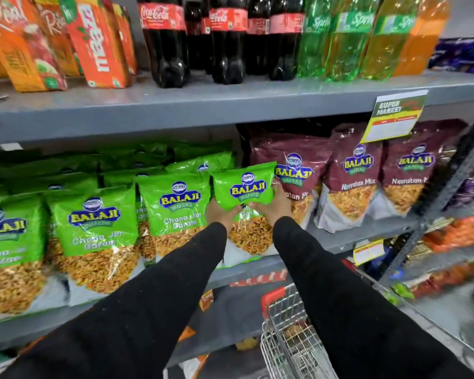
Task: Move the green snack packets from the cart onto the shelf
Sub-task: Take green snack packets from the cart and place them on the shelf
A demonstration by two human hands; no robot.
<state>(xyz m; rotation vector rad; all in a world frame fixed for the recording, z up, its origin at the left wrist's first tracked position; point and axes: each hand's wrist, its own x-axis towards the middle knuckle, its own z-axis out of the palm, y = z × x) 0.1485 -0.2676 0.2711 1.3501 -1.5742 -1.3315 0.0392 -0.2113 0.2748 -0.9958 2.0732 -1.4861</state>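
We grip the glossy green plastic snack packet (244, 187) from both sides, left hand (219, 212) and right hand (271, 206) clasping it upright on the grey metal shelf (361, 231), above the wire cart (290, 332).

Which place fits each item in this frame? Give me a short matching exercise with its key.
Items:
1. cola bottles
2. maroon packets
3. green packet
4. cart

Places:
A. held in both hands at the snack shelf
B. lower right, below the arms
C. top shelf, between juice cartons and green bottles
D. snack shelf, right of the green row

Pairs: 1-C, 2-D, 3-A, 4-B
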